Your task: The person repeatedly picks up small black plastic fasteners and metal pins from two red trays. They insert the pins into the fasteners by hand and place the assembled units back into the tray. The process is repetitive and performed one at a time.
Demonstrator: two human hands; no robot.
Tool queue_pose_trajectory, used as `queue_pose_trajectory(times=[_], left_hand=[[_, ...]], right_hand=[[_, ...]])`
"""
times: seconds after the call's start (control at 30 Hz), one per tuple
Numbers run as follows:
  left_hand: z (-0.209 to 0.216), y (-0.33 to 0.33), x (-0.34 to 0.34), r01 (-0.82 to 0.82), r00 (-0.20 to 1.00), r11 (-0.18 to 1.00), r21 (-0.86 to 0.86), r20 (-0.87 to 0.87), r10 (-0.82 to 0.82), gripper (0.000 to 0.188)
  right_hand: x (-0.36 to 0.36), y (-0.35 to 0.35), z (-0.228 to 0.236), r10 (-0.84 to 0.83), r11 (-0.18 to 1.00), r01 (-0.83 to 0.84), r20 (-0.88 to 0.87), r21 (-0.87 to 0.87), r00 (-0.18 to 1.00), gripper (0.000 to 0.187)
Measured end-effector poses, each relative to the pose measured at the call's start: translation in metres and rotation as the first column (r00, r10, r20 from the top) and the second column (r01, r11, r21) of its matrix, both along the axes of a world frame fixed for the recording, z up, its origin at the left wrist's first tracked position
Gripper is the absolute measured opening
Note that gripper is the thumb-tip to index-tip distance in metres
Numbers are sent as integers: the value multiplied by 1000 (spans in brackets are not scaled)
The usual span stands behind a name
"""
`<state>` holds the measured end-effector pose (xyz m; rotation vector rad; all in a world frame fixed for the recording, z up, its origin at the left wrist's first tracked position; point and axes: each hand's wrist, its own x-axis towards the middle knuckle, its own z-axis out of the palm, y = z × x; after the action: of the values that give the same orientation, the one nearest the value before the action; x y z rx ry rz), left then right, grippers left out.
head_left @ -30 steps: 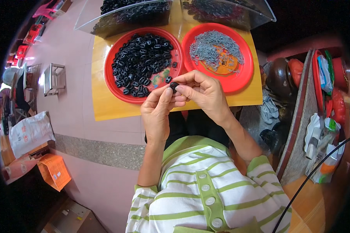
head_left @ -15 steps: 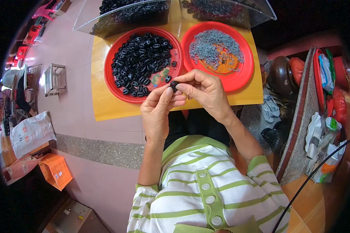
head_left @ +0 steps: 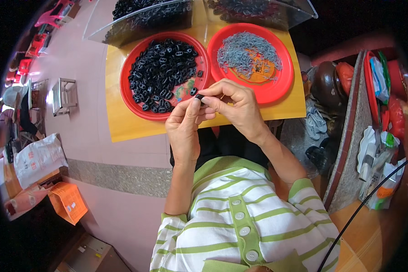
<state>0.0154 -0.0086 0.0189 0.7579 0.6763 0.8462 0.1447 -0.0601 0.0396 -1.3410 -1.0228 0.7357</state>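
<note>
My left hand (head_left: 184,124) and my right hand (head_left: 233,105) meet over the near edge of a wooden board (head_left: 122,122), fingertips pinched together on one small black plastic piece (head_left: 199,97). Just beyond the hands sits a red round tray (head_left: 130,102) heaped with several more black pieces (head_left: 161,72). To its right a second red tray (head_left: 276,88) holds a pile of small grey metal parts (head_left: 245,54).
Two clear plastic bins (head_left: 145,20) with dark parts stand behind the trays. A metal stool (head_left: 64,95) and white bags (head_left: 36,158) lie on the pink floor at left. An orange box (head_left: 68,201) sits lower left. Cluttered shelves and shoes (head_left: 315,124) are at right.
Both hands stay pinched on the black piece; the fingers have shifted only slightly. The trays have not moved.
</note>
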Motion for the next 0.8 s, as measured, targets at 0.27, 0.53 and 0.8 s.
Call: queue_pose_trajectory(times=[0.27,0.53,0.8], left_hand=[[0,1,-1,65,994,970,-232,100,-42,26],[4,-7,5,13,998,992,-129,70,-4,17],[5,-8,4,-36,998,998,54,-43,38,16]], right_hand=[[-4,-2,9,-12,999,-2,350,41,937,30],[7,-6,4,-15,996,-25,423,88,906,30],[15,-11,4,76,997,-76,90,-13,993,19]])
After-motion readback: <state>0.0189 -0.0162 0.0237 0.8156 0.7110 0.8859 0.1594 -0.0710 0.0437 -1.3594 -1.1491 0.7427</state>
